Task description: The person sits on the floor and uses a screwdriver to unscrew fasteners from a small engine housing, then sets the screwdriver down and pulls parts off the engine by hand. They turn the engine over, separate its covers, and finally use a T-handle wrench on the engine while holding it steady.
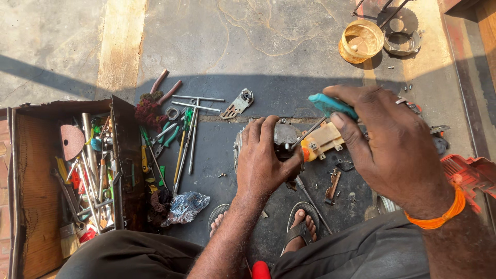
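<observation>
My left hand (266, 160) grips a grey metal motor body (285, 133) held upright on the concrete floor between my feet. An orange-and-cream plastic part (321, 140) is attached to its right side. My right hand (385, 142) holds a screwdriver with a teal handle (330, 105); its shaft slants down-left with the tip against the motor top. An orange band circles my right wrist.
An open rusty toolbox (31, 170) full of tools stands at left. Loose pliers, wrenches and screwdrivers (181, 129) lie beside it. A yellow tin (360, 40) and metal ring sit at the back right. A red plastic cover (473, 173) lies at right. Small screws are scattered around.
</observation>
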